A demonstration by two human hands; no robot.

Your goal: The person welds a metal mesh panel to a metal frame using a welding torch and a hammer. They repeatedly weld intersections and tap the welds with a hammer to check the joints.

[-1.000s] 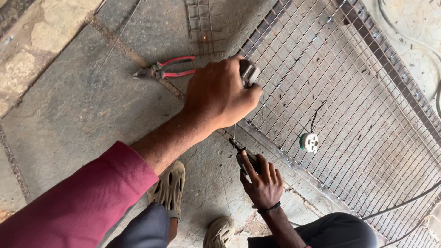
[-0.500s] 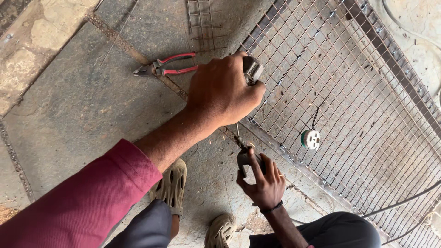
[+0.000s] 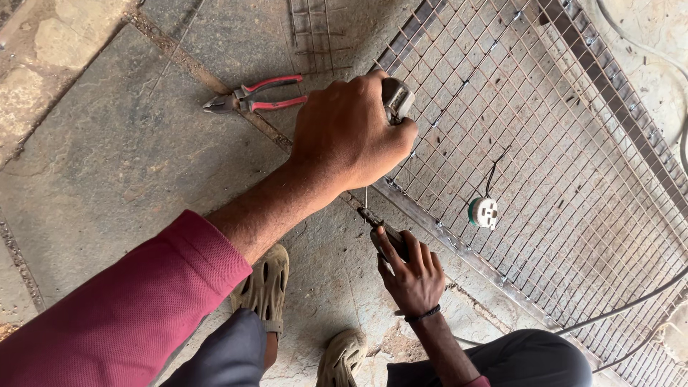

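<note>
My left hand (image 3: 351, 132), in a maroon sleeve, reaches in from the lower left. It is closed on a grey metal piece (image 3: 393, 97) and presses it onto the edge of a wire mesh panel (image 3: 545, 143). Below it, my right hand (image 3: 413, 278), with a dark band on the wrist, grips a dark rod holder (image 3: 387, 233). The holder's thin rod (image 3: 366, 202) points up at the flat metal frame bar (image 3: 437, 228) under my left hand.
Red-handled pliers (image 3: 252, 97) lie on the stone floor to the upper left. A round white socket (image 3: 484, 213) on a black wire rests on the mesh. A black cable (image 3: 631, 302) runs at the lower right. My sandalled feet (image 3: 266, 283) are below.
Both hands stay almost where they were; only the view has shifted slightly.
</note>
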